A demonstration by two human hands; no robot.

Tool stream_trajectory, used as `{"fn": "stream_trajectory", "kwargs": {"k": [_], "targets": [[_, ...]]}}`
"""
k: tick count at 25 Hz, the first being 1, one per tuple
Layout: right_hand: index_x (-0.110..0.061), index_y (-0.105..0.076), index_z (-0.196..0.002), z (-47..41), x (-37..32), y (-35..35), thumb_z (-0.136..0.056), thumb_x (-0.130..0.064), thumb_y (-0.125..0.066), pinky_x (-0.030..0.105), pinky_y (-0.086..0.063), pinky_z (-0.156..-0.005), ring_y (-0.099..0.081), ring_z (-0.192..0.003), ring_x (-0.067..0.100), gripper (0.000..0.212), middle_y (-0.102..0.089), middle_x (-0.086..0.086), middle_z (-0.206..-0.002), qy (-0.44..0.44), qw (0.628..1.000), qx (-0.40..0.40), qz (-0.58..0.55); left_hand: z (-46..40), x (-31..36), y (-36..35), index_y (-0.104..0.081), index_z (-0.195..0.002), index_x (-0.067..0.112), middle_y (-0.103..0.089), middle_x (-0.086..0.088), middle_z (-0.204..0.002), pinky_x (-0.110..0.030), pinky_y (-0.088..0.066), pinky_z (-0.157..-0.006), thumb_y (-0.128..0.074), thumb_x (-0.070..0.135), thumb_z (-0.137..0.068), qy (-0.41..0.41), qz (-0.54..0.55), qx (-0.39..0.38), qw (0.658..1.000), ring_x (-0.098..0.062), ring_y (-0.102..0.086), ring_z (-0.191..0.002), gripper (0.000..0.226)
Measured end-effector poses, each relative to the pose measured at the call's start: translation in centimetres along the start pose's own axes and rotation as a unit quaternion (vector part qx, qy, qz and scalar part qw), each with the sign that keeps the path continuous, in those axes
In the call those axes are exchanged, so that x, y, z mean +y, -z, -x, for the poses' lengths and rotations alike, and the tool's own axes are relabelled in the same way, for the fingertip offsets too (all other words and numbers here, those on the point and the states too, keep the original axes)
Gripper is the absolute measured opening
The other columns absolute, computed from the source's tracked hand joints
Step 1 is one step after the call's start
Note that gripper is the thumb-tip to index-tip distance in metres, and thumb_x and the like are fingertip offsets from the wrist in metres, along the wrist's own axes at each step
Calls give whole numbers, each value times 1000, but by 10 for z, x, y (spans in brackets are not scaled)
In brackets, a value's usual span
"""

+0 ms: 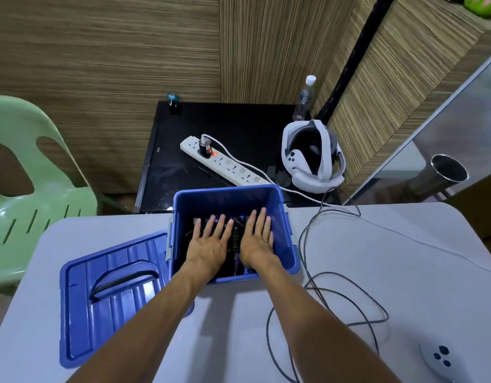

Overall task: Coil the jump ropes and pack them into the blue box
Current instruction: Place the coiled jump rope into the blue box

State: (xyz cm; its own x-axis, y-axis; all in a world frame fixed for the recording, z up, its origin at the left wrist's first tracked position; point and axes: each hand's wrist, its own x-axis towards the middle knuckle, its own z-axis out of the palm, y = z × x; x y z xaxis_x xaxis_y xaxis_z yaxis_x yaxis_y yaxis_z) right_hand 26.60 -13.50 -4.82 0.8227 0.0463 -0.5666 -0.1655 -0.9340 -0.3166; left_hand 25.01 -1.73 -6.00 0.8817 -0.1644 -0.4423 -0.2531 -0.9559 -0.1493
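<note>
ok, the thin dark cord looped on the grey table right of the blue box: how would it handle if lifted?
The thin dark cord is probably floppy: it lies in loose uneven loops. Likely light, being thin. Overlapping loops may snag when lifted.

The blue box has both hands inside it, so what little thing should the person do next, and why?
Probably lift both hands out and reach for the loose rope on the table. The left hand and right hand press flat on dark ropes already in the blue box, while that one lies uncoiled.

- Even, soft indoor light fell from overhead; shadows were faint.
- Wide-angle bending warped edges at 3 and 9 o'clock.
- Slight blur throughout.
</note>
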Motion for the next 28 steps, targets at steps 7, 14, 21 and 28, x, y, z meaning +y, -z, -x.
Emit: {"fn": "stream_trajectory", "kwargs": {"k": [7, 14, 21, 28], "targets": [[-11, 23, -152, 20, 15, 29, -98, -13, -50, 48, -4, -122, 26, -146, 24, 90, 37, 4, -155, 67, 997, -27, -36, 16, -12, 13, 13, -152, 16, 15, -7, -160, -46, 4, -119, -21, 50, -101, -7, 168, 68, 983, -26, 14, -148, 69], [-22, -13, -158, 120, 75, 16, -101, -38, -48, 37, 1, -122, 21, -148, 18, 69, 13, 8, -164, 246, 940, 228, -65, 67, 31, 34, -12, -154, 10, -4, -12, -161, -51, -14, -117, -23, 54, -98, -30, 208, 254, 944, -29, -3, -149, 72], [-28, -11, -157, 210, 214, -70, -92, -53, -56, 48, -25, -118, 0, -150, 34, 82, 4, 14, -164, 22, 969, 231, -86, 107, 164, 13, -44, -141, 8, -40, -18, -148, -47, -36, -108, -58, 33, -92, -258, 89, 315, 909, -35, -33, -138, 57], [-13, -26, -149, 232, 245, -115, -76, -56, -73, 39, -35, -104, -39, -130, 31, 97, -31, 14, -149, -82, 979, 176, -61, 118, 231, -18, -35, -143, 18, -38, -6, -146, -39, -39, -107, -61, 10, -69, -404, -12, 86, 911, -27, -39, -132, 78]]}}
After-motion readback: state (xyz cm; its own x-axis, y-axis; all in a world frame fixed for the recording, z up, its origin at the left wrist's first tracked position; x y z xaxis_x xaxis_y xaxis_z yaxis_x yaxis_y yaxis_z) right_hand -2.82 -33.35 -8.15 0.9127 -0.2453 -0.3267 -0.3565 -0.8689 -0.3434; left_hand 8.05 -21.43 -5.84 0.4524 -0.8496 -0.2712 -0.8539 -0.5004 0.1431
